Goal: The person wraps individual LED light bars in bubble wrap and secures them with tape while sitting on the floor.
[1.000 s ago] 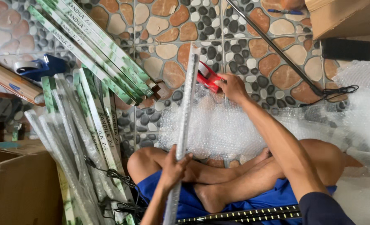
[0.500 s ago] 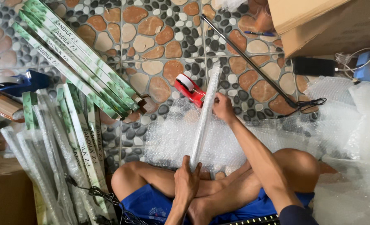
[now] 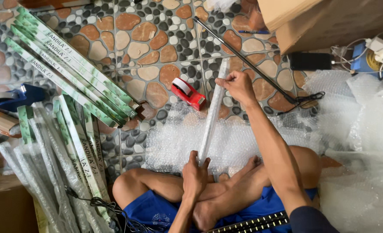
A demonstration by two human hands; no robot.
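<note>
tube: long thin rod wrapped in clear bubble wrap (image 3: 212, 113), held at both ends, lying across the sheet of bubble wrap (image 3: 174, 144) spread on the pebble-pattern tile floor (image 3: 152, 43); far end points away from the person
left hand: left hand (image 3: 194, 174) fingers clenched around near end of tube, just above the crossed legs
right hand: right hand (image 3: 239, 86) fingers pinched on tube near its far end, arm stretched out over the sheet
tape: red handheld tape dispenser with white roll (image 3: 188, 92), on the floor just left of tube's far half, not touching it
black bar: thin black bar with a cable at its end (image 3: 243, 58), on the floor right of tube, running diagonally behind the right hand
boxes: stack of long green-and-white cartons (image 3: 66, 73), well left of tube
wrapped pile: bundle of tubes already in bubble wrap (image 3: 40, 172), left of tube, beside the person's knee
blue dispenser: second tape dispenser, blue (image 3: 12, 97), far left of tube
cardboard: brown cardboard box (image 3: 329, 21), beyond and right of tube's far end
</note>
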